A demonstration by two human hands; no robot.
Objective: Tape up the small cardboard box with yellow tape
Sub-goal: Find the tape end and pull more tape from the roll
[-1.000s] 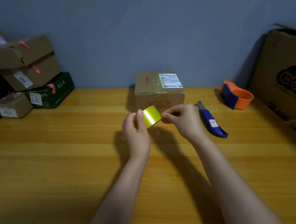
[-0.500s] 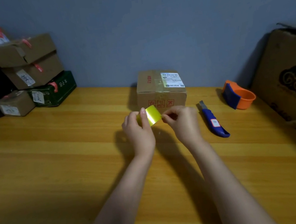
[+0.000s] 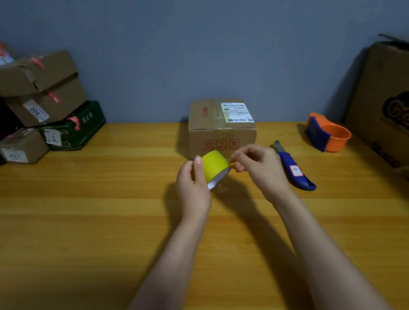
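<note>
1. Two hands meet over the wooden table (image 3: 102,223): the left hand (image 3: 192,183) is curled round the yellow tape roll (image 3: 215,164), gripping it.
2. The right hand (image 3: 259,164) pinches at the roll's edge, fingertips closed; whether it has the loose end, I cannot tell.
3. Just behind the roll sits the small cardboard box (image 3: 221,128), untaped in yellow.
4. Risk: the tape end may slip or restick if the pinch is shallow.
5. Pulling askew could tear or crease the strip.
</note>
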